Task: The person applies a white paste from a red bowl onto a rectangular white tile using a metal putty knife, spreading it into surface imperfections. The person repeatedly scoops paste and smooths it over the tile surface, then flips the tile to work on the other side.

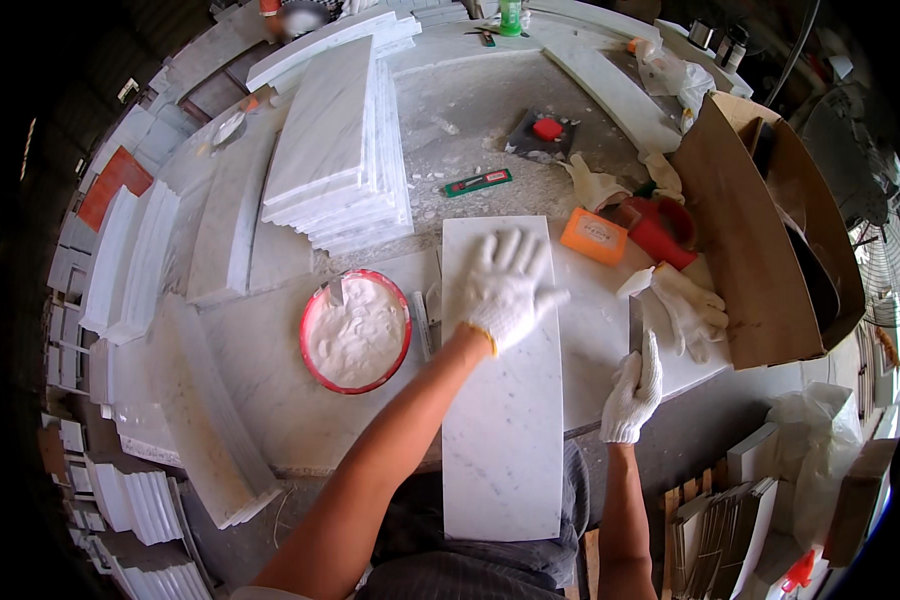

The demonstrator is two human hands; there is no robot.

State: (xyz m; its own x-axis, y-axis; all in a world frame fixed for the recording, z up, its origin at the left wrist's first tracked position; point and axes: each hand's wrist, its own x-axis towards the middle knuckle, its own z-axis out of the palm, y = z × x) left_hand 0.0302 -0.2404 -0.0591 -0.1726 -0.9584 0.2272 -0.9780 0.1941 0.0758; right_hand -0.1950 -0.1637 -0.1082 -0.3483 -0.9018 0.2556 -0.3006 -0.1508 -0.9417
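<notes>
My left hand (503, 284), in a white knit glove, lies flat with fingers spread on a long white marble slab (500, 430). The slab's near end juts past the table edge over my lap. Right of it, my gloved right hand (630, 400) grips a putty knife (637, 324) with its flat metal blade pointing away from me; its handle is hidden by the fingers. On the left stands a red-rimmed bowl (354, 388) of white paste (358, 335), with a metal blade (336, 291) stuck in it. A slim pale tool (422, 325) lies between bowl and slab.
Stacked marble slabs (320, 140) rise at the far left. An open cardboard box (745, 250) stands at the right, beside loose gloves (685, 305), an orange box (593, 236) and a red tape roll (660, 232). A green-packaged item (478, 182) lies beyond my slab.
</notes>
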